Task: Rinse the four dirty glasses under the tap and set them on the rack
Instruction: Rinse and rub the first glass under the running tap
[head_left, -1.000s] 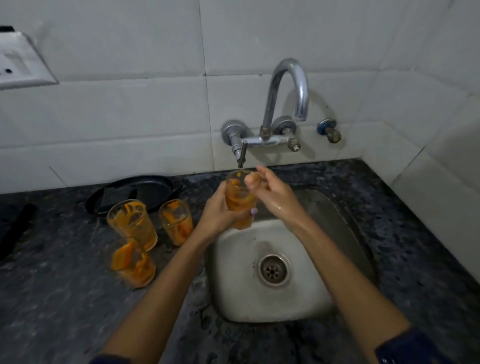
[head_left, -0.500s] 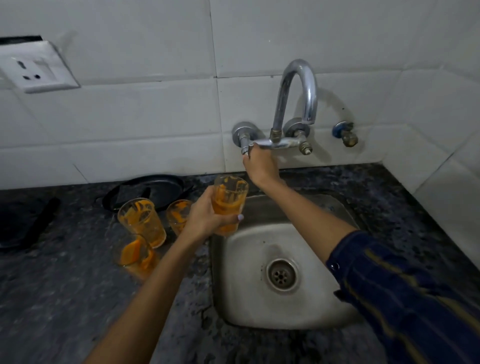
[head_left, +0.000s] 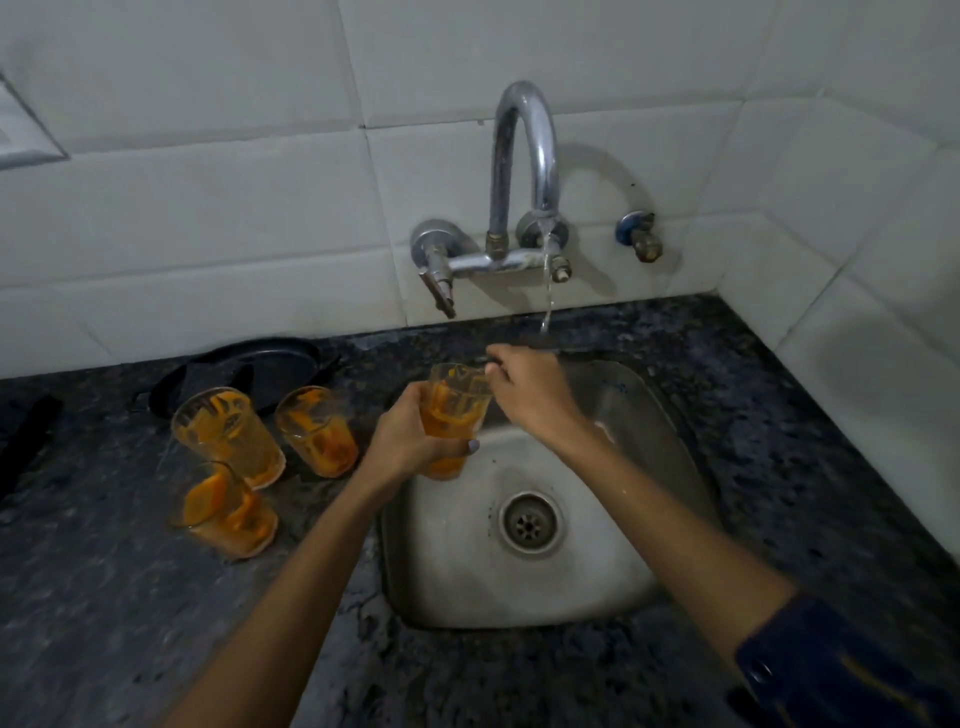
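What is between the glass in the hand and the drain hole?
Only bare, wet sink floor, seen in the head view. The left hand holds the glass above the sink's left back edge; the drain sits nearer the middle.

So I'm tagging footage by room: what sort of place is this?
Most likely a home kitchen: a steel sink set in a speckled stone counter, a wall tap on white tiles, juice-smeared glasses alongside.
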